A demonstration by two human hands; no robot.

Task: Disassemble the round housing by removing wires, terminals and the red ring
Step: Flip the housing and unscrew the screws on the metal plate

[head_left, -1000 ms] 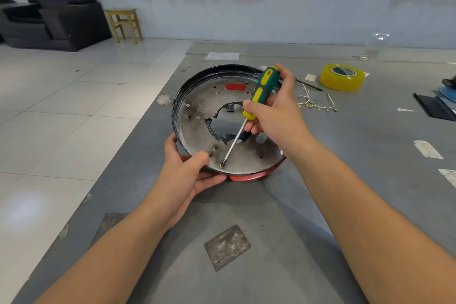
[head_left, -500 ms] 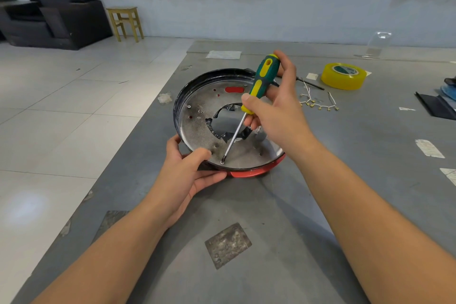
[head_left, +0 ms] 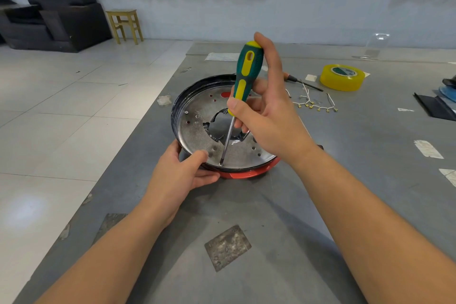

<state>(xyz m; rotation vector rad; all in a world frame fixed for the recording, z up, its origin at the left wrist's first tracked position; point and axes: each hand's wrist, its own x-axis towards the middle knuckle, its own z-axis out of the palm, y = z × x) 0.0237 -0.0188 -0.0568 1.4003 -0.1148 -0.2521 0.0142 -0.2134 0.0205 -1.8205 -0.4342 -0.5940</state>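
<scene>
Bare workroom: grey worktable (head_left: pixel 370 155) with tape roll (head_left: pixel 342 77), tiled floor (head_left: pixel 61 118), armchair (head_left: pixel 59 10), stool (head_left: pixel 124 23).

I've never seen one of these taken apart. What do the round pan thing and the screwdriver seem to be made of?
The round housing looks like thin sheet metal: its inner plate is dull silver-grey, speckled, with punched holes and a torn, jagged centre opening; the rim looks glossy black. The screwdriver has a shiny, probably steel shaft and a green-and-yellow handle, likely plastic or rubber, with a dimpled grip.

grey table (head_left: pixel 370 180) — round housing (head_left: pixel 195 131), yellow tape roll (head_left: pixel 341 78), loose wires (head_left: pixel 313 103)
</scene>
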